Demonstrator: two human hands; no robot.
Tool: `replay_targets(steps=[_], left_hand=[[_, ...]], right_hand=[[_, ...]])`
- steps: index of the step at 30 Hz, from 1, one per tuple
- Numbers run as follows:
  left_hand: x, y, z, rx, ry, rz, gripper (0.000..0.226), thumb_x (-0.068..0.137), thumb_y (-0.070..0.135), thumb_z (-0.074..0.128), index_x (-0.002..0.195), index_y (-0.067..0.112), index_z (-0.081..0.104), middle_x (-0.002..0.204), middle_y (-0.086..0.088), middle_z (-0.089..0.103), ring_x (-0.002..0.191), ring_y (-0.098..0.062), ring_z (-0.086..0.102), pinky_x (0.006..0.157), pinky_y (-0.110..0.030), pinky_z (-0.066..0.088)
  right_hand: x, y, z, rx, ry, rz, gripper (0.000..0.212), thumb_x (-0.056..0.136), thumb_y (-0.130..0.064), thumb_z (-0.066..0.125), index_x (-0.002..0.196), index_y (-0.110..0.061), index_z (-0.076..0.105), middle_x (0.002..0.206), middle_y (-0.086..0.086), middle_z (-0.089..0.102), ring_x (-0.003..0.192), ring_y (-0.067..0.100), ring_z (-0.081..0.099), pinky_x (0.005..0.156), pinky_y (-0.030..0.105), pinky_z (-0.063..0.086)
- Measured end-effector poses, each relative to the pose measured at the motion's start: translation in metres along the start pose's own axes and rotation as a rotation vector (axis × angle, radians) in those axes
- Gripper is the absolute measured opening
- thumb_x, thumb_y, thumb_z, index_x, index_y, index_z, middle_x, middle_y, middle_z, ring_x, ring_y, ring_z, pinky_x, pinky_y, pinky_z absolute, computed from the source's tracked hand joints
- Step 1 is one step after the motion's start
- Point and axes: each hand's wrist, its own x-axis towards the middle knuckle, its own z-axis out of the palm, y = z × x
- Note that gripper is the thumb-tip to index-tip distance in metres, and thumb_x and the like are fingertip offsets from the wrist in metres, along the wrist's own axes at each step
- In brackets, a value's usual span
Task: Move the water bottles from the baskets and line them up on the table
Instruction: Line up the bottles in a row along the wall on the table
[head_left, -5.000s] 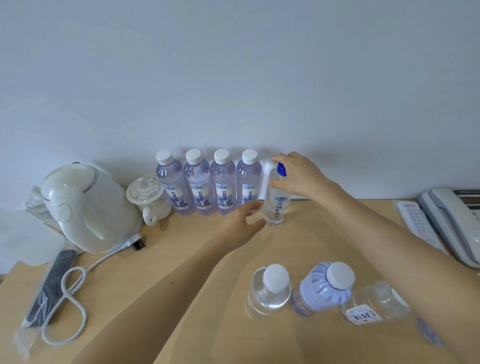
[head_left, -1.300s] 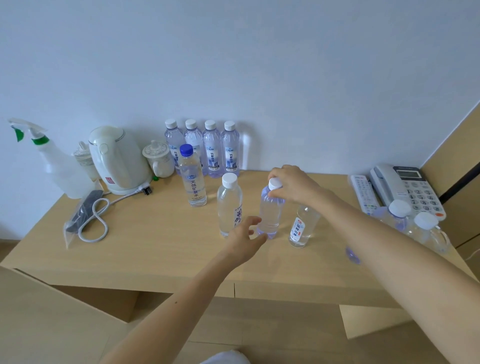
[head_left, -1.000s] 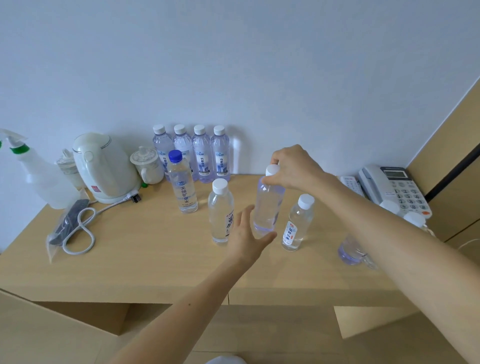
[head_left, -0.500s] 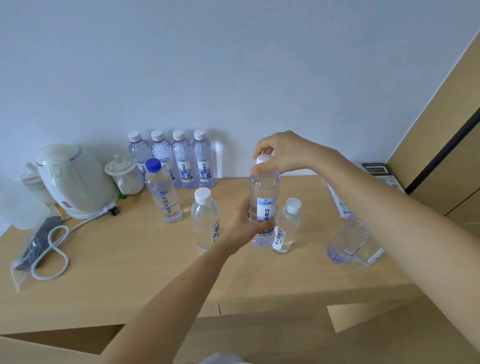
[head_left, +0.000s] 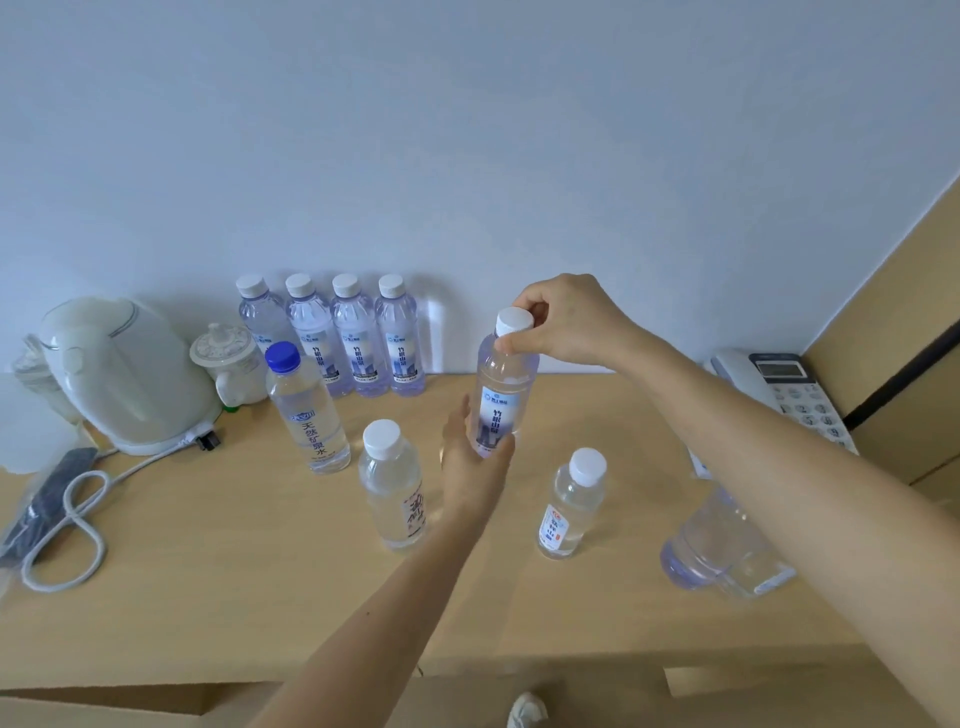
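Gripping a white-capped water bottle at both ends, a person holds it upright above the wooden table, its base hidden behind the left hand. That hand cups the bottle's lower end from below, fingers wrapped round it, while the right hand pinches the cap between thumb and fingertips, the arm reaching in from the right edge. Around it stand a small bottle to the right, a clear bottle to the left and a blue-capped bottle farther back; a row of four bottles lines the wall. Two more bottles near the table's right end are partly covered by the right forearm, their caps out of sight. A kettle, a lidded cup and a coiled cord crowd the left side, and a telephone sits at far right. Bare tabletop lies open along the front edge.
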Motion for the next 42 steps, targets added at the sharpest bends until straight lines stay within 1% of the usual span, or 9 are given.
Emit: replay_targets(steps=[3, 9, 18, 21, 25, 27, 30, 33, 42], left_hand=[[0.005, 0.017, 0.018, -0.185, 0.055, -0.17, 0.05, 0.088, 0.014, 0.055, 0.135, 0.022, 0.04, 0.134, 0.007, 0.044, 0.113, -0.008, 0.046, 0.094, -0.028, 0.039], [0.05, 0.044, 0.026, -0.611, -0.111, -0.447, 0.019, 0.095, 0.017, 0.042, 0.094, 0.029, 0.056, 0.089, 0.013, 0.06, 0.087, -0.002, 0.053, 0.087, -0.029, 0.037], [0.089, 0.036, 0.028, -0.306, 0.021, -0.372, 0.052, 0.094, 0.009, 0.035, 0.14, 0.034, 0.036, 0.125, 0.014, 0.053, 0.097, -0.002, 0.048, 0.09, -0.026, 0.039], [0.099, 0.031, 0.031, -0.31, 0.107, -0.351, 0.055, 0.093, 0.007, 0.035, 0.141, 0.035, 0.033, 0.097, 0.026, 0.05, 0.079, 0.004, 0.045, 0.08, -0.017, 0.04], [0.109, 0.022, 0.037, -0.302, 0.171, -0.373, 0.059, 0.092, 0.005, 0.035, 0.143, 0.033, 0.03, 0.093, -0.004, 0.052, 0.067, -0.006, 0.039, 0.058, -0.009, 0.036], [0.112, 0.018, 0.04, -0.296, 0.158, -0.386, 0.059, 0.092, 0.006, 0.037, 0.144, 0.032, 0.027, 0.086, 0.002, 0.046, 0.065, -0.005, 0.039, 0.055, -0.006, 0.037], [0.116, 0.015, 0.042, -0.287, 0.164, -0.387, 0.059, 0.091, 0.006, 0.037, 0.144, 0.031, 0.027, 0.095, 0.005, 0.052, 0.071, -0.004, 0.044, 0.053, 0.002, 0.037], [0.123, 0.011, 0.039, -0.296, 0.199, -0.402, 0.058, 0.092, 0.007, 0.038, 0.144, 0.032, 0.027, 0.134, -0.008, 0.049, 0.101, -0.015, 0.049, 0.072, -0.011, 0.036], [0.129, 0.004, 0.038, -0.224, 0.17, -0.363, 0.059, 0.091, 0.01, 0.04, 0.142, 0.035, 0.028, 0.137, 0.0, 0.046, 0.124, -0.017, 0.044, 0.085, -0.019, 0.033]], right_hand=[[0.026, 0.013, 0.004, -0.026, -0.017, -0.047, 0.029, 0.066, -0.025, 0.079, 0.088, -0.008, 0.067, 0.09, 0.006, 0.068, 0.082, 0.02, 0.06, 0.072, 0.032, 0.049], [0.075, 0.043, 0.011, -0.043, -0.048, -0.094, 0.024, 0.067, -0.023, 0.077, 0.086, -0.011, 0.068, 0.081, 0.001, 0.064, 0.075, 0.015, 0.053, 0.065, 0.027, 0.042], [0.135, 0.047, 0.045, 0.022, -0.14, -0.108, 0.024, 0.067, -0.021, 0.077, 0.084, -0.008, 0.067, 0.079, 0.004, 0.064, 0.074, 0.017, 0.051, 0.064, 0.027, 0.039], [0.146, 0.046, 0.057, 0.04, -0.142, -0.115, 0.02, 0.068, -0.021, 0.077, 0.081, -0.01, 0.066, 0.069, -0.004, 0.057, 0.072, 0.015, 0.049, 0.062, 0.024, 0.037], [0.158, 0.045, 0.071, 0.031, -0.119, -0.125, 0.023, 0.069, -0.022, 0.076, 0.086, -0.009, 0.068, 0.077, 0.001, 0.063, 0.076, 0.016, 0.053, 0.067, 0.028, 0.041], [0.164, 0.043, 0.076, 0.033, -0.114, -0.123, 0.024, 0.07, -0.022, 0.075, 0.087, -0.007, 0.068, 0.082, 0.005, 0.067, 0.078, 0.018, 0.056, 0.07, 0.03, 0.043], [0.171, 0.038, 0.081, 0.016, -0.129, -0.144, 0.023, 0.07, -0.021, 0.075, 0.085, -0.005, 0.068, 0.077, 0.005, 0.064, 0.074, 0.018, 0.053, 0.066, 0.028, 0.04], [0.178, 0.035, 0.084, 0.011, -0.132, -0.148, 0.023, 0.071, -0.021, 0.074, 0.086, -0.005, 0.068, 0.076, 0.005, 0.063, 0.072, 0.017, 0.05, 0.064, 0.026, 0.037], [0.181, 0.046, 0.085, 0.046, -0.059, -0.167, 0.021, 0.07, -0.019, 0.074, 0.082, -0.003, 0.066, 0.074, 0.009, 0.063, 0.072, 0.023, 0.052, 0.065, 0.032, 0.039]])
